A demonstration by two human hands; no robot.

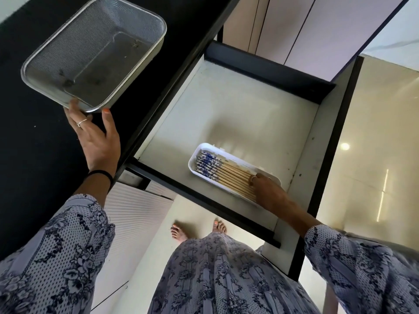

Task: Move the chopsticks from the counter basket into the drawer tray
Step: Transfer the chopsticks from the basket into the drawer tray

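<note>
A metal mesh basket [140, 21] stands on the black counter [29, 143] with nothing visible inside it. My left hand [97, 137] touches its near corner, thumb and fingers against the rim. In the open drawer [226, 105] lies a white tray [195, 155] holding several wooden chopsticks [229, 175] with blue-and-white patterned ends, laid side by side. My right hand [267, 189] rests on the plain ends of the chopsticks at the tray's right end, fingers spread flat over them.
The drawer has dark side walls and a pale floor around the tray. The counter edge overhangs the drawer's left side. Below are a ribbed cabinet front [136, 214], my bare feet and the glossy floor [374, 132].
</note>
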